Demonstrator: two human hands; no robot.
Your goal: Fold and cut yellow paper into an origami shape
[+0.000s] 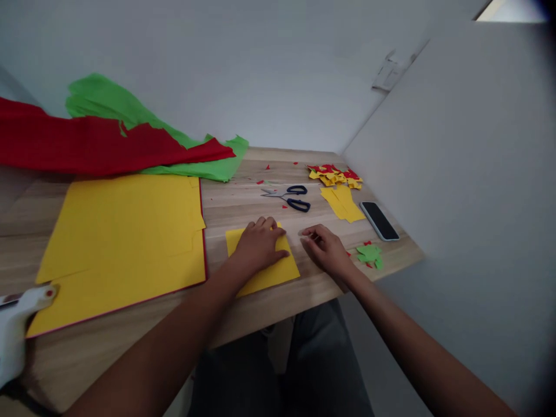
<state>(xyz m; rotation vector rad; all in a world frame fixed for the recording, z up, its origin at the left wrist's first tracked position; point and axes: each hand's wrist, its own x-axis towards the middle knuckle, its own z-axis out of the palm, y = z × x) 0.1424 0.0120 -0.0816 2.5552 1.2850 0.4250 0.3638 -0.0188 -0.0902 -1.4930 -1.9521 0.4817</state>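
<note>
**A:** What do I have closest to me right now?

**B:** My left hand (259,243) lies flat on a small yellow sheet (264,267) near the front edge of the worktop (278,307). The fingers are spread out and pressing down; they grip nothing. My right hand (326,249) rests just beside the sheet's right edge, with its fingers curled and the tips down on the wood. I cannot tell if they pinch anything.

**A:** How do I do this bit well?

**B:** I think I am pressing the sheet flat, maybe along a fold. I would keep the left hand steady so the paper does not slide, then rub the right fingertips slowly along the edge, pushing out from the middle. If I press too quickly, the paper could wrinkle.

**A:** What else is around?

**B:** Left of the small sheet is a big yellow sheet (125,231) with a red edge peeking out underneath. At the near left corner there is something white (17,324); I cannot tell what it is. Right of my right hand lies a green cut-out (369,253). A bit farther back are scissors (289,197) with dark handles, yellow strips (343,202) and a phone (379,220). Behind those sits a heap of red and yellow scraps (334,175). Farthest back on the left are red paper (87,145) and green paper (195,162), draped in a pile.

**A:** Any words to read?

**B:** No. The phone screen is dark, and I see no labels or brand names anywhere.
</note>
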